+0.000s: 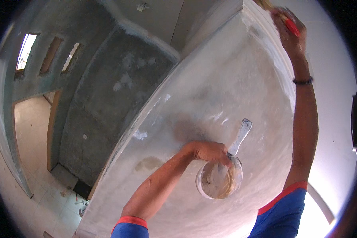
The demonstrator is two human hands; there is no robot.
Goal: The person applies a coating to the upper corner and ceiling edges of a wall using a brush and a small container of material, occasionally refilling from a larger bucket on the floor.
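Observation:
My left hand [215, 152] is closed on the rim of a round, pale tub [199, 183], with its fingers over the inside edge. Whitish paste coats the tub's inside. A putty-smeared scraper [241, 135] stands in the tub beside those fingers, its handle pointing up and away. Raised to the upper right, my right hand [291, 35] grips a tool with a red handle [292, 27]. The tool's working end is mostly hidden by the hand, so its kind is unclear. This hand is at the white moulded trim [261, 23] along the top of the plastered wall [226, 79].
White patches mark the wall in front of me. Farther left is a dark grey wall [119, 91] with a doorway [33, 131] and narrow window openings [50, 55]. Far below, a few items lie on the tiled floor [51, 206] near a black box [82, 189].

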